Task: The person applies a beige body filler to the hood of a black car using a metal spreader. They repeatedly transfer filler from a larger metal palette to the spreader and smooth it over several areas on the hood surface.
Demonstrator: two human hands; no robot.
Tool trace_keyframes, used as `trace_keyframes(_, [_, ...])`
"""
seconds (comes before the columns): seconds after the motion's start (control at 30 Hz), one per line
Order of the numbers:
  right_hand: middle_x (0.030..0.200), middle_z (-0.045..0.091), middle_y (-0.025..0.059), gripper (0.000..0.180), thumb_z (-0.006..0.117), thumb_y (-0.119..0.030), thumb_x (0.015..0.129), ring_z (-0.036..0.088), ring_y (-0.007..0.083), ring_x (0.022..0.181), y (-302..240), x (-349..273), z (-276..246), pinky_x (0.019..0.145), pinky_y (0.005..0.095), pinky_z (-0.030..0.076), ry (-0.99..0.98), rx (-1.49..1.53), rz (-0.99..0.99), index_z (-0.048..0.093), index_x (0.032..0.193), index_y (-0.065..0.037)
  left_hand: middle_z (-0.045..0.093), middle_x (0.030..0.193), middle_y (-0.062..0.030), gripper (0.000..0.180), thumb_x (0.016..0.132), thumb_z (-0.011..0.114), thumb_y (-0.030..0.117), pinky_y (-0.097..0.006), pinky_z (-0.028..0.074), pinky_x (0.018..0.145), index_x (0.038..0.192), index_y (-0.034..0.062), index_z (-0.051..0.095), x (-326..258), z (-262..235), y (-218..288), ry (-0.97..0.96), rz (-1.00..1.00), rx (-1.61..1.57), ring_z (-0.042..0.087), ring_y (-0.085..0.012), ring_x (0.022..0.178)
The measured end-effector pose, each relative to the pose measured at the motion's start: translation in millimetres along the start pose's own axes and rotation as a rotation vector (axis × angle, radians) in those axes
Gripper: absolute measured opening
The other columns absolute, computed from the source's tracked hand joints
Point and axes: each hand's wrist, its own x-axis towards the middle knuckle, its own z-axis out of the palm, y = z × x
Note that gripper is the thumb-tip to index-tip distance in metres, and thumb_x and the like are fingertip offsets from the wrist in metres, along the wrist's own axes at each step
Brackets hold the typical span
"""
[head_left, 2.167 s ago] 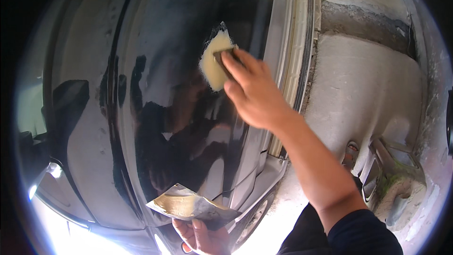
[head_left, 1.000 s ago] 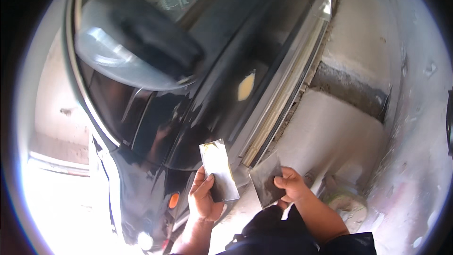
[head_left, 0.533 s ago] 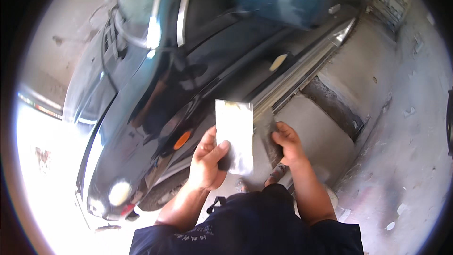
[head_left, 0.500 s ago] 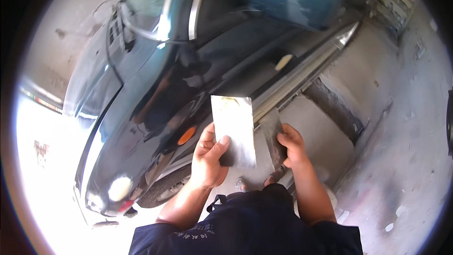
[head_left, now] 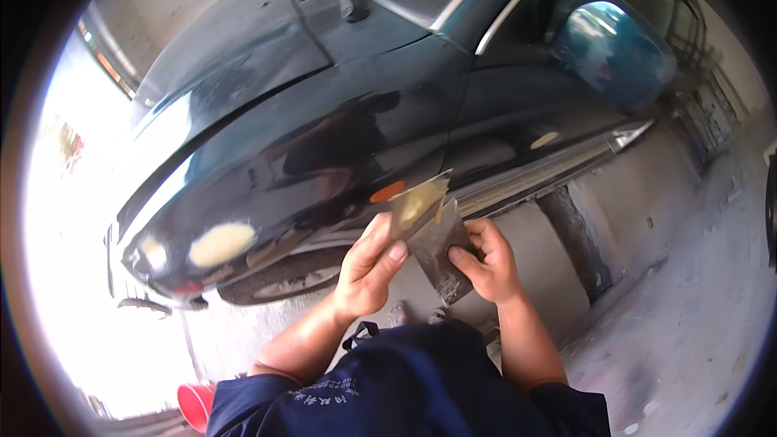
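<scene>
Fingers of the left hand (head_left: 368,271) pinch a putty-smeared spreader (head_left: 417,204); the right hand (head_left: 486,263) grips a grey scraper (head_left: 437,255) touching it, mid-frame before the dark car (head_left: 324,121).

A pale grey concrete floor (head_left: 688,291) is seen beneath everything, rough and stained, with small bits of debris scattered over its right part. A dark car (head_left: 324,137) is carried on it, with a front wheel (head_left: 283,275) set down on the concrete near the middle of the view. Beside the car's sill, a long dark recess (head_left: 575,235) is cut into the floor, edged by a raised concrete slab (head_left: 534,267). At the lower left, a red bucket (head_left: 194,405) is stood on the floor, only partly seen. The left part of the floor (head_left: 89,316) is washed out by strong sunlight, so nothing on it can be told.
</scene>
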Motion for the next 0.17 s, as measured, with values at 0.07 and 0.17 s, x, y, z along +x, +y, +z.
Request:
trace_keyframes(0.07, [0.095, 0.065, 0.0088, 0.028, 0.063, -0.004, 0.087, 0.06, 0.0092, 0.084, 4.0, 2.9, 2.6, 0.072, 0.023, 0.048, -0.046, 0.027, -0.044, 0.048, 0.11, 0.001, 0.05, 0.123, -0.0125, 0.04, 0.097, 0.046, 0.005, -0.029, 0.034, 0.098, 0.136, -0.0019, 0.042, -2.7, -3.0, 11.3, -0.02, -0.065, 0.054, 0.047, -0.0207, 0.113])
trace_keyframes(0.17, [0.098, 0.066, 0.0112, 0.03, 0.063, -0.004, 0.087, 0.061, 0.0121, 0.092, 4.0, 1.5, 8.8, 0.082, 0.0248, 0.048, -0.126, 0.144, 0.039, 0.047, 0.113, 0.0, 0.048, 0.127, -0.0129, 0.045, 0.097, 0.051, 0.011, -0.03, 0.032, 0.101, 0.138, -0.0012, 0.04, -31.0, 0.2, 19.8, 0.019, -0.155, 0.296, 0.045, -0.0216, 0.118])
